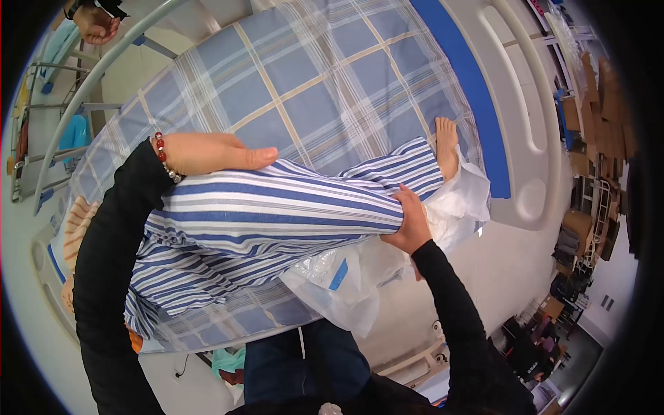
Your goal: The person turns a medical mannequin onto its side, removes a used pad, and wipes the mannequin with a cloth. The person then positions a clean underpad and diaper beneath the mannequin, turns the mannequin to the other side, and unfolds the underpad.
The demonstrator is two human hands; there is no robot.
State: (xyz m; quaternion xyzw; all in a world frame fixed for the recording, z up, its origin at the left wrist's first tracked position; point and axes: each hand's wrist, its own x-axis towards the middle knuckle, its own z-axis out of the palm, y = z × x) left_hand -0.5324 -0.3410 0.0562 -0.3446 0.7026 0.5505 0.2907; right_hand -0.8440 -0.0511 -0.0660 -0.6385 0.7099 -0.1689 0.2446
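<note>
A leg in blue-and-white striped trousers (277, 204) is bent above a plaid bed (283, 104). Over its upper part, near the knee, lies my left hand (218, 152), thumb along the fabric and fingers hidden behind the leg. My right hand (409, 223) wraps the lower end of this trouser leg. Behind it the other striped leg (401, 166) ends in a bare foot (446, 146) on the bed. Clear plastic (335, 277) hangs at the near bed edge, and crumpled white material (449, 207) sits beside my right hand.
A raised bed end board (515, 117) stands at the right. Along the upper left runs a curved rail (86, 86), with another person's hand (97, 26) beyond it. Cardboard boxes (602, 104) are piled at the far right.
</note>
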